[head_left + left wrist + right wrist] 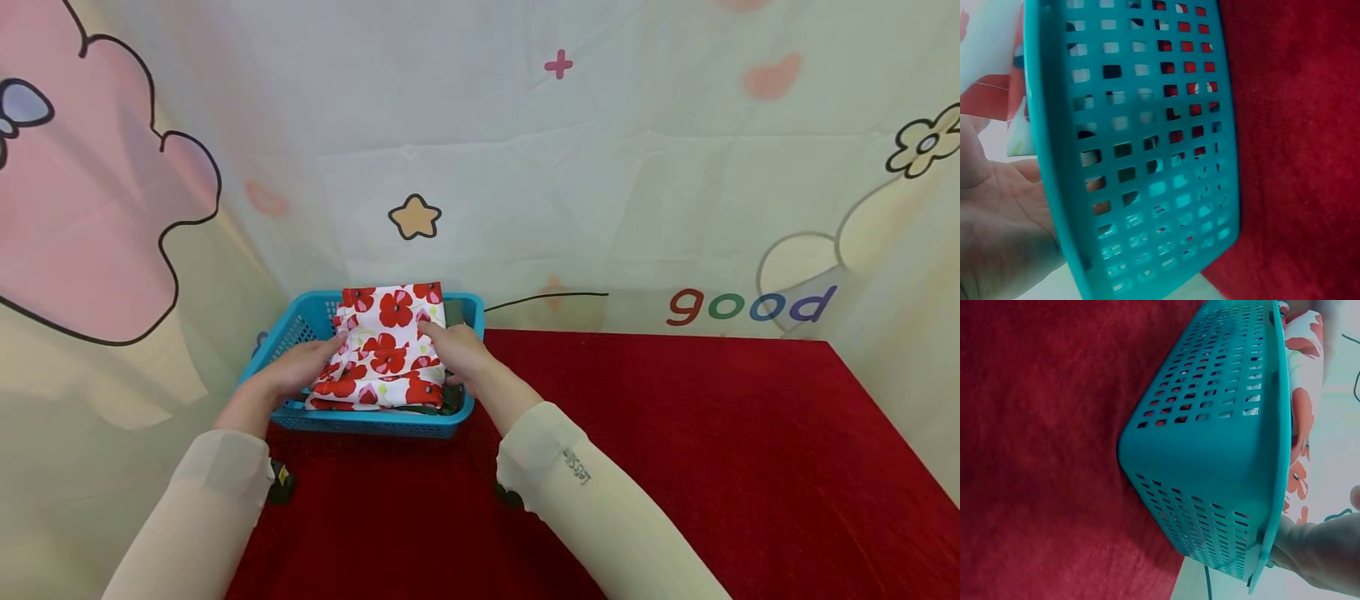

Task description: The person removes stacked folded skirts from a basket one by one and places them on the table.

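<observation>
A folded white cloth with red flowers (390,354) lies over the top of a blue plastic basket (360,423). My left hand (303,365) holds the cloth's left side, thumb on its edge and fingers down inside the basket. From the right, my right hand (465,354) grips the opposite side with the thumb on top; its other fingers are partly hidden. In the left wrist view the palm (1004,219) shows behind the basket's rim. The right wrist view has the hand (1322,550) reaching over the rim beside the cloth (1300,425).
Dark cloth (453,312) shows inside the basket under the flowered one. A red tablecloth (675,433) covers the table, stretching right of the basket. Behind hangs a pale printed curtain (525,192), and a black cord (547,295) runs from the basket's far right side.
</observation>
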A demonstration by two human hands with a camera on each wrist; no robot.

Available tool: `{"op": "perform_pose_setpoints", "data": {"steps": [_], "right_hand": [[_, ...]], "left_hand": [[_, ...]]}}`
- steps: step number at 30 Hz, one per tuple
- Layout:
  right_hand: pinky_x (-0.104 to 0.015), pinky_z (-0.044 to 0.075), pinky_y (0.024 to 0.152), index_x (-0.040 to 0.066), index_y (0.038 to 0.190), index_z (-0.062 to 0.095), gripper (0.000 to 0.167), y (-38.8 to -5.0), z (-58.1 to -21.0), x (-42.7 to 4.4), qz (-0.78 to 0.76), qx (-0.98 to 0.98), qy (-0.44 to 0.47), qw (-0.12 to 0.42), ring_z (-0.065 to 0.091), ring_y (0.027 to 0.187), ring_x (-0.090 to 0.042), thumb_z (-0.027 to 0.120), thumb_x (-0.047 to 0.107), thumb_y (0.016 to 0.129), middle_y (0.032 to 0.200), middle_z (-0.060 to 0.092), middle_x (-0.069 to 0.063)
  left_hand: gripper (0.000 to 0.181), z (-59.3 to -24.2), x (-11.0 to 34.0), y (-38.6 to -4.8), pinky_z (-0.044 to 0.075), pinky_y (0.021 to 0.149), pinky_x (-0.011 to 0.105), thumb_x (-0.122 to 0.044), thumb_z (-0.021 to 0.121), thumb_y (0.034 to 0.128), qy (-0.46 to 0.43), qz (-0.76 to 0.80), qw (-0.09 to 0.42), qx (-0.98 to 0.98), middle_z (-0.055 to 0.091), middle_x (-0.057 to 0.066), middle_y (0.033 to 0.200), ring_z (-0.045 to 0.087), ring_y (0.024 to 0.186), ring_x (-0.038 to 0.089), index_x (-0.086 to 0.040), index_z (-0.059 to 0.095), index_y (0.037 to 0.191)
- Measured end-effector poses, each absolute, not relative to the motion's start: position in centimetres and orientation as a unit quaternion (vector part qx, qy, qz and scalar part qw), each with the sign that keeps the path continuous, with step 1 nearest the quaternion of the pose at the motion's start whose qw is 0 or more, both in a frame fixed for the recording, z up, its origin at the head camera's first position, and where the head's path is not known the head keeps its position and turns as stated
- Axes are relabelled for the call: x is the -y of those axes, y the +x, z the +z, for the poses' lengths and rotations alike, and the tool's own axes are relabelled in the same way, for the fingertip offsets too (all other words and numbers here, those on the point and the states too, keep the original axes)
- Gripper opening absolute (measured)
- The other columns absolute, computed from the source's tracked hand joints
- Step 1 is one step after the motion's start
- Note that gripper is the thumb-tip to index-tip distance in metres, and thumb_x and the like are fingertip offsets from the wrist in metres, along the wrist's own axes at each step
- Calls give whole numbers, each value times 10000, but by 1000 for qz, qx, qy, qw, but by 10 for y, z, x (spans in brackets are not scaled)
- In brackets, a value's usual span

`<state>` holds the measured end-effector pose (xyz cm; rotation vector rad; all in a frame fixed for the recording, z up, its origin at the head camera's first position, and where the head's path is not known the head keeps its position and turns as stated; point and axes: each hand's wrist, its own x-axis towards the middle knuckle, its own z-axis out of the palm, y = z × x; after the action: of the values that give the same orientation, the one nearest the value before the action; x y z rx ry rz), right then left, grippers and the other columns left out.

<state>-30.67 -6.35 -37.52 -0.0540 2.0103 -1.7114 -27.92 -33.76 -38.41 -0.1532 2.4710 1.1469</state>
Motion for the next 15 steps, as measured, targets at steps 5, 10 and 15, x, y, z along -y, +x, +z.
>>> {"op": "perform_pose_setpoints", "data": {"steps": [5, 10, 15], "right_hand": [[-507, 525, 1091, 44, 1526, 406, 660, -311, -376, 65, -661, -707, 24, 249, 578, 1338, -352, 538, 481, 1049, 1467, 570, -168], [-481, 561, 1044, 72, 1552, 344, 708, -315, -377, 66, -679, -684, 48, 261, 621, 1267, -347, 570, 490, 1027, 1450, 573, -178], [-478, 598, 975, 75, 1574, 337, 701, -313, -380, 71, -682, -681, 53, 261, 656, 1164, -331, 561, 466, 1037, 1431, 575, -188]], "left_hand": [[957, -389, 338, -281, 476, 1105, 592, -759, 288, 1004, -64, 407, 206, -888, 416, 247, 1592, 393, 1464, 437, -45, 233, 1638], [868, -393, 340, -284, 486, 1103, 559, -667, 336, 1049, -68, 412, 206, -885, 395, 256, 1590, 376, 1459, 431, -28, 246, 1630], [850, -398, 348, -285, 553, 1041, 443, -618, 401, 1055, -75, 431, 206, -875, 405, 265, 1576, 437, 1421, 398, -5, 246, 1623]]}}
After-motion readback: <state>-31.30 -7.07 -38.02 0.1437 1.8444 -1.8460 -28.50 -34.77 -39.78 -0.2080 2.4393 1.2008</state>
